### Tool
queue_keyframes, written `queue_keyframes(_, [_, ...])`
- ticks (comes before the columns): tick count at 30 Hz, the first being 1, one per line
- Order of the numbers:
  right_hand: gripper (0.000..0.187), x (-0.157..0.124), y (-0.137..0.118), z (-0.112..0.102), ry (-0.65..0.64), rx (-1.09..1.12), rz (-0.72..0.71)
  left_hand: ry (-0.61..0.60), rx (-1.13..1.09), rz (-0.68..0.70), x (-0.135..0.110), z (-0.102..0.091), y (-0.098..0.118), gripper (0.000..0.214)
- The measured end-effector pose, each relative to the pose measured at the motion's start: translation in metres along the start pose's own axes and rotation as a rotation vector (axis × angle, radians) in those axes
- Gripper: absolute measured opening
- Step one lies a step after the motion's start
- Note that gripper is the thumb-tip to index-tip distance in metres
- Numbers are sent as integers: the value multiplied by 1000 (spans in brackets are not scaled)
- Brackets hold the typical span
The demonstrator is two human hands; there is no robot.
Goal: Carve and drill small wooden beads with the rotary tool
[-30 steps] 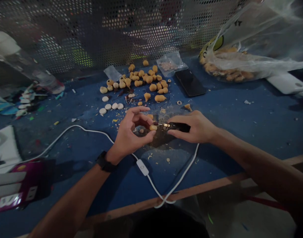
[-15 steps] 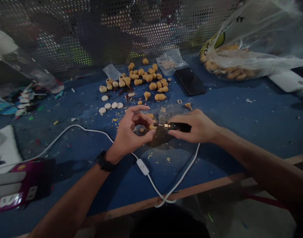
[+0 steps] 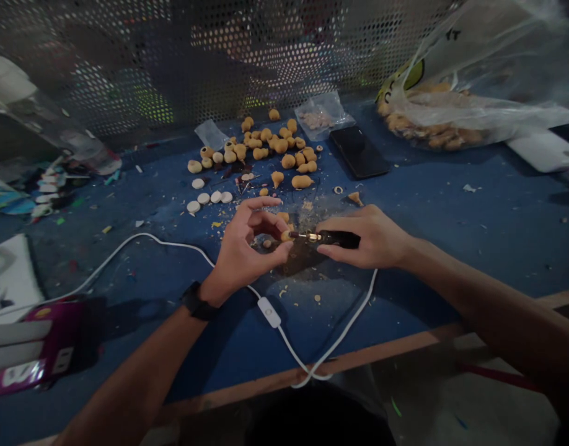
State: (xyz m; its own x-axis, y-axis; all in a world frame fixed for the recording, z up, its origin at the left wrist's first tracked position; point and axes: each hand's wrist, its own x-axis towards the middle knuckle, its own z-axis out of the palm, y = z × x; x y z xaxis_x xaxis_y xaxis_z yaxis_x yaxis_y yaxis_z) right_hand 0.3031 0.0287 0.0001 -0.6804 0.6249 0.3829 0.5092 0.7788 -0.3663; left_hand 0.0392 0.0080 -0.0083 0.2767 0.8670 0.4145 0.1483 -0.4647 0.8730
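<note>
My left hand (image 3: 250, 241) pinches a small tan gourd-shaped bead (image 3: 286, 236) between thumb and fingers. My right hand (image 3: 366, 238) grips a black pen-style rotary tool (image 3: 338, 238) with a brass chuck (image 3: 313, 236), and its thin bit meets the bead. The contact point is tiny and partly hidden by my fingers. Beyond my hands lies a loose heap of similar tan beads (image 3: 270, 152), and a row of white discs (image 3: 207, 198) sits to its left.
A white cable with an inline switch (image 3: 269, 312) loops across the blue worktable (image 3: 419, 248), whose wooden front edge (image 3: 359, 353) runs below my arms. A black phone (image 3: 359, 152), a plastic bag of tan pieces (image 3: 433, 121) and a perforated metal screen (image 3: 173, 62) stand beyond.
The rotary tool's tip has moved left, closer to the bead. Both hands otherwise stay nearly still, and the view has shifted only slightly.
</note>
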Motion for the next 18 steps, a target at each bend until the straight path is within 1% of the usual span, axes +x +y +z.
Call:
queue_keyframes(9, [32, -1, 1, 0, -21, -12, 9, -12, -11, 5, 0, -1, -2, 55])
queue_keyframes(12, [31, -2, 1, 2, -20, -3, -10, -21, -29, 12, 0, -1, -3, 55])
queue_keyframes(18, [30, -1, 0, 3, 31, 25, 35, 1, -8, 1, 0, 0, 0, 54])
